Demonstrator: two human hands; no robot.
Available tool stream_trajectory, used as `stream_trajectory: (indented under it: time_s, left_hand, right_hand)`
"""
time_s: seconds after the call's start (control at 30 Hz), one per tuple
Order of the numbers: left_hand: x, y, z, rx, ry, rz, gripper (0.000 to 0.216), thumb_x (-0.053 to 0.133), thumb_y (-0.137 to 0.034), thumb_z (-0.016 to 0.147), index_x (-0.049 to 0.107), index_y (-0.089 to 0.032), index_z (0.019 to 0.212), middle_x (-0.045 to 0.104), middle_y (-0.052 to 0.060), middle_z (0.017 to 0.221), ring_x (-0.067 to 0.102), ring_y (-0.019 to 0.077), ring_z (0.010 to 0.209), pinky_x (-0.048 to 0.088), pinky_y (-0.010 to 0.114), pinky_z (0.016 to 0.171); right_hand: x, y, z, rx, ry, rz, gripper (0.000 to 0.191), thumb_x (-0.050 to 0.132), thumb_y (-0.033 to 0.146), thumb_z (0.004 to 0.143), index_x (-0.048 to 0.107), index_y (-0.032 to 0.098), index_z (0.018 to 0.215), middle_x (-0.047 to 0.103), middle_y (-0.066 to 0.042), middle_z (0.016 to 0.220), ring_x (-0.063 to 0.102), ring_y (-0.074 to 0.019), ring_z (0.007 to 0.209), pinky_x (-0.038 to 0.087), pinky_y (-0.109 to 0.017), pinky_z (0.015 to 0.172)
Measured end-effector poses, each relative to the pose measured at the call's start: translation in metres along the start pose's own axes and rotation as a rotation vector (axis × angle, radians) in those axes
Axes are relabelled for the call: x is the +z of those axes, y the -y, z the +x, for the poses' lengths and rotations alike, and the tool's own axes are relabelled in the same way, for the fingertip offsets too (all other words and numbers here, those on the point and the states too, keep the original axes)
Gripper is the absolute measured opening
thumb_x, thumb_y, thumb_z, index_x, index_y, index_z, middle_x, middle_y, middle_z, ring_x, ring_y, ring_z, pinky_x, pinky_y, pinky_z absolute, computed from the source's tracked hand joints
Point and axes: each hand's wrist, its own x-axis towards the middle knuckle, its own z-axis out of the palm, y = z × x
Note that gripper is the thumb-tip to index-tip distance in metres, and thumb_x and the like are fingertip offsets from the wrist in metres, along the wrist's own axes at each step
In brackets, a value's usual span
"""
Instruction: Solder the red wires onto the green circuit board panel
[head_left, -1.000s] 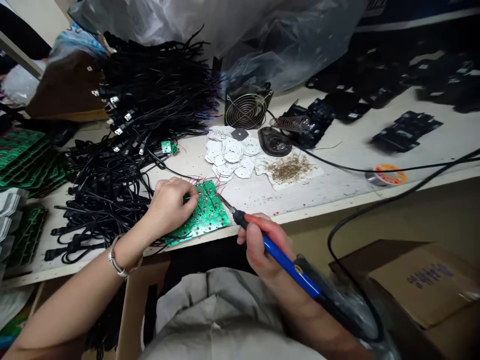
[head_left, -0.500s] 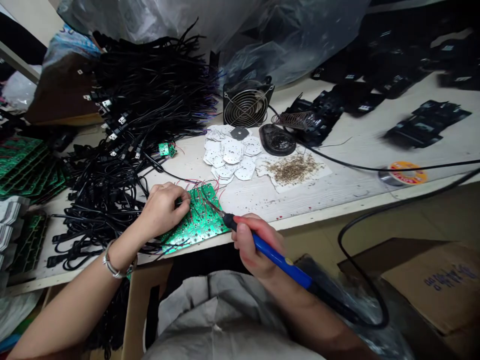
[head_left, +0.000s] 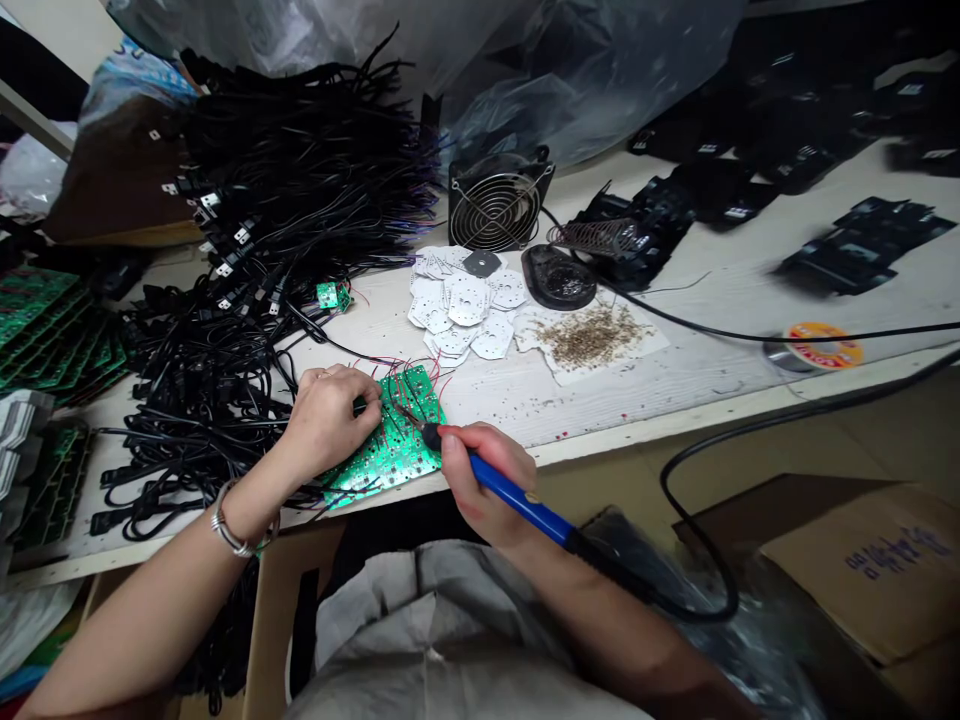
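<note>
My right hand [head_left: 487, 475] grips a soldering iron [head_left: 521, 500] with a blue handle, like a pen. Its metal tip points up and left, low over a green circuit board panel [head_left: 401, 460]. Thin red wires and dark ones stick up from the panel, which lies at the table's front edge. Over the panel's left part, my left hand [head_left: 330, 415] is closed in a pinch among the wires; what sits between its fingertips is hidden. Black power cords [head_left: 202, 430] lie just left of that hand, some ending at the panel.
White disc-like boards [head_left: 465, 300] are piled behind the panel, beside a fan [head_left: 499, 205]. Right of them are a dark tray [head_left: 559, 278], brown crumbs on paper [head_left: 592, 340], a coil iron stand [head_left: 600, 238] and a solder spool [head_left: 821, 345]. The iron's cable [head_left: 694, 460] loops off the table.
My right hand has moved left with the soldering iron, bringing its tip further in over the panel. My left hand stays in nearly the same place.
</note>
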Motion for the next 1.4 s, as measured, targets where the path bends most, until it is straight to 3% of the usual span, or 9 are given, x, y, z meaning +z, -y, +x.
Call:
stream_trajectory:
  time_s: [0.27, 0.53, 1.03, 1.3, 1.4]
  left_hand:
    - [-0.001, 0.000, 0.005, -0.030, 0.007, -0.012, 0.012, 0.054, -0.017, 0.075, 0.062, -0.019, 0.065, 0.072, 0.005, 0.081, 0.064, 0.0191, 0.080, 0.049, 0.035, 0.084]
    - [0.000, -0.005, 0.005, -0.104, -0.002, 0.004, 0.013, 0.054, -0.018, 0.074, 0.062, -0.018, 0.065, 0.072, 0.005, 0.080, 0.065, 0.0208, 0.081, 0.049, 0.035, 0.083]
    - [0.003, -0.006, 0.003, -0.108, -0.019, 0.038, 0.012, 0.053, -0.018, 0.075, 0.063, -0.018, 0.068, 0.073, 0.006, 0.083, 0.066, 0.0217, 0.084, 0.048, 0.036, 0.086]
    - [0.004, -0.004, 0.002, -0.097, -0.030, 0.035, 0.011, 0.055, -0.018, 0.075, 0.062, -0.019, 0.066, 0.073, 0.005, 0.081, 0.066, 0.0210, 0.083, 0.049, 0.036, 0.085]
    - [0.004, -0.004, 0.002, -0.096, -0.033, 0.029, 0.011, 0.055, -0.018, 0.074, 0.061, -0.019, 0.066, 0.073, 0.005, 0.081, 0.066, 0.0214, 0.083, 0.049, 0.037, 0.085]
  right_hand:
    - [0.003, 0.000, 0.000, 0.001, -0.001, 0.001, 0.009, 0.058, 0.017, 0.089, 0.064, 0.021, 0.083, 0.075, 0.000, 0.072, 0.067, -0.0117, 0.057, 0.055, -0.022, 0.059]
    - [0.010, -0.003, 0.001, -0.011, 0.013, 0.022, 0.008, 0.058, 0.017, 0.089, 0.064, 0.019, 0.084, 0.071, 0.002, 0.064, 0.062, -0.0104, 0.052, 0.052, -0.021, 0.056]
    - [0.011, -0.001, 0.000, -0.037, 0.034, 0.038, 0.007, 0.059, 0.017, 0.089, 0.065, 0.019, 0.086, 0.074, -0.001, 0.072, 0.068, -0.0110, 0.060, 0.056, -0.022, 0.062]
    - [-0.004, 0.001, 0.004, 0.155, 0.024, 0.038, 0.011, 0.055, 0.023, 0.091, 0.066, 0.020, 0.090, 0.074, -0.001, 0.072, 0.067, -0.0117, 0.055, 0.055, -0.023, 0.055]
    - [-0.006, 0.002, 0.003, 0.164, 0.036, 0.039, 0.011, 0.056, 0.023, 0.091, 0.067, 0.020, 0.090, 0.073, -0.001, 0.069, 0.065, -0.0112, 0.051, 0.054, -0.022, 0.053]
